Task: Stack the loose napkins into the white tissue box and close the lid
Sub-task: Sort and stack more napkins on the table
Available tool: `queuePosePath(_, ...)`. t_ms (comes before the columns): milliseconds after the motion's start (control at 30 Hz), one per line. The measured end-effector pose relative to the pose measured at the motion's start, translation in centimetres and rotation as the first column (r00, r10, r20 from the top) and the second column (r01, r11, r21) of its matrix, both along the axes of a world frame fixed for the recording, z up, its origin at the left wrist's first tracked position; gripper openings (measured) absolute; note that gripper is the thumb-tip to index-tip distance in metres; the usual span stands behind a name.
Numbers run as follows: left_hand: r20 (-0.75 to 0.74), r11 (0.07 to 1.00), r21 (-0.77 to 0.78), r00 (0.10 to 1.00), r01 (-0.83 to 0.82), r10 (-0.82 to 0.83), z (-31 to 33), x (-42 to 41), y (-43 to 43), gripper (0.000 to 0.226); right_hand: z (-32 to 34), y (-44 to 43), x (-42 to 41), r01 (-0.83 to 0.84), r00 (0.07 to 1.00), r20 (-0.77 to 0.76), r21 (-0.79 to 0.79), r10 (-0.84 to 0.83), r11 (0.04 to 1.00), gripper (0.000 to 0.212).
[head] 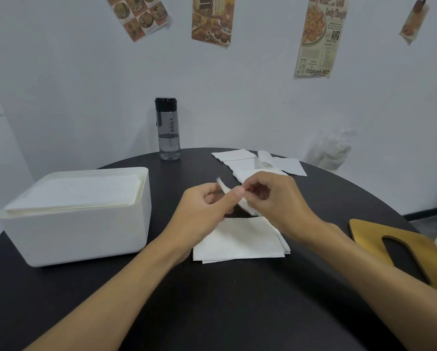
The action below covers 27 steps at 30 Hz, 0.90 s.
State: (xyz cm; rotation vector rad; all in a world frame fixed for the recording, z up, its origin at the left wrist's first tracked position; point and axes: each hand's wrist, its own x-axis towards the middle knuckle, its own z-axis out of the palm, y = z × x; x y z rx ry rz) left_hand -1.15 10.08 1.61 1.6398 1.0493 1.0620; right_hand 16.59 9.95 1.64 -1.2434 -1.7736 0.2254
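Observation:
The white tissue box stands open at the left of the black table, filled to the rim with stacked napkins. Its wooden lid with a slot lies flat at the right edge. My left hand and my right hand meet over the middle of the table, both pinching one white napkin held in the air. Below them a small pile of flat napkins rests on the table. Several loose napkins lie spread farther back.
A dark water bottle stands at the far edge of the round black table, against the white wall. A clear plastic bag sits behind the table at the right. Posters hang on the wall.

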Motion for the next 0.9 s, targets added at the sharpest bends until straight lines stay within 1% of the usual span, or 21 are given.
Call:
queuePosePath(33, 0.044, 1.000, -0.004, 0.999, -0.010, 0.010, -0.1, 0.0, 0.0, 0.043, -0.1, -0.2, -0.4, -0.030, 1.000, -0.009, -0.003, 0.030, 1.000, 0.014)
queuePosePath(100, 0.114, 0.998, -0.017, 0.991, -0.064, 0.065, -0.4, 0.0, 0.2, 0.037, -0.2, -0.4, -0.9, -0.080, 0.996, -0.032, -0.042, 0.079, 0.996, 0.014)
queuePosePath(200, 0.110, 0.991, -0.019, 0.985, -0.131, 0.132, -0.8, -0.2, 0.3, 0.023, -0.4, -0.3, -0.7, -0.113, 0.989, -0.111, -0.131, 0.099, 0.985, 0.014)
queuePosePath(233, 0.106, 0.988, -0.020, 0.983, -0.150, 0.151, -0.8, -0.2, 0.2, 0.018, -0.5, -0.1, -0.4, -0.101, 0.989, -0.125, -0.147, 0.083, 0.984, 0.013)
queuePosePath(267, 0.105, 0.985, -0.014, 0.979, -0.174, 0.175, -0.8, -0.2, 0.1, 0.018, -0.6, 0.1, -0.1, -0.065, 0.991, -0.127, -0.144, 0.047, 0.987, 0.013)
queuePosePath(333, 0.103, 0.981, 0.022, 0.976, -0.193, 0.190, -0.8, -0.3, 0.3, 0.020, -0.6, 0.6, 0.8, 0.064, 0.991, -0.106, -0.138, -0.079, 0.988, 0.014)
queuePosePath(367, 0.101, 0.982, 0.050, 0.979, -0.184, 0.179, -0.7, -0.4, 0.4, 0.020, -0.6, 0.9, 1.4, 0.119, 0.984, -0.108, -0.169, -0.138, 0.978, 0.020)
queuePosePath(400, 0.094, 0.981, 0.089, 0.982, -0.170, 0.161, -0.6, -0.5, 0.4, 0.021, -0.6, 1.1, 2.0, 0.141, 0.975, -0.137, -0.240, -0.177, 0.961, 0.033)
queuePosePath(433, 0.085, 0.980, 0.129, 0.986, -0.153, 0.143, -0.6, -0.6, 0.4, 0.022, -0.6, 1.3, 2.5, 0.114, 0.961, -0.204, -0.333, -0.189, 0.936, 0.047)
queuePosePath(467, 0.078, 0.977, 0.163, 0.989, -0.139, 0.127, -0.6, -0.7, 0.5, 0.024, -0.6, 1.3, 2.9, 0.046, 0.938, -0.295, -0.412, -0.181, 0.910, 0.061)
queuePosePath(500, 0.073, 0.973, 0.190, 0.990, -0.129, 0.117, -0.5, -0.8, 0.5, 0.025, -0.7, 1.4, 3.3, -0.020, 0.910, -0.378, -0.451, -0.171, 0.892, 0.071)
queuePosePath(533, 0.070, 0.970, 0.210, 0.991, -0.123, 0.111, -0.5, -0.9, 0.5, 0.026, -0.7, 1.4, 3.6, -0.067, 0.882, -0.442, -0.463, -0.165, 0.884, 0.078)
queuePosePath(567, 0.069, 0.966, 0.226, 0.992, -0.123, 0.110, -0.4, -1.0, 0.5, 0.027, -0.7, 1.4, 3.9, -0.095, 0.856, -0.490, -0.462, -0.165, 0.882, 0.078)
queuePosePath(600, 0.070, 0.963, 0.238, 0.991, -0.126, 0.112, -0.3, -1.1, 0.6, 0.028, -0.6, 1.4, 4.0, -0.111, 0.840, -0.520, -0.447, -0.157, 0.888, 0.069)
queuePosePath(667, 0.070, 0.955, 0.262, 0.990, -0.140, 0.126, -0.1, -1.4, 0.7, 0.028, -0.2, 1.1, 4.1, -0.124, 0.834, -0.540, -0.382, -0.112, 0.916, 0.031)
queuePosePath(700, 0.077, 0.951, 0.268, 0.987, -0.154, 0.138, 0.0, -1.5, 0.7, 0.027, -0.1, 0.9, 4.1, -0.135, 0.830, -0.551, -0.343, -0.083, 0.930, 0.016)
queuePosePath(733, 0.097, 0.949, 0.266, 0.984, -0.172, 0.151, 0.1, -1.7, 0.8, 0.024, 0.1, 0.8, 4.1, -0.154, 0.822, -0.567, -0.319, -0.058, 0.935, 0.008)
queuePosePath(800, 0.167, 0.950, 0.227, 0.969, -0.215, 0.180, 0.3, -1.9, 0.9, 0.018, 0.3, 0.4, 4.1, -0.192, 0.816, -0.578, -0.301, -0.019, 0.934, 0.013)
queuePosePath(900, 0.252, 0.957, 0.174, 0.950, -0.234, 0.186, 0.5, -1.9, 0.8, 0.012, 0.7, 0.1, 4.6, -0.216, 0.839, -0.544, -0.316, 0.010, 0.924, 0.016)
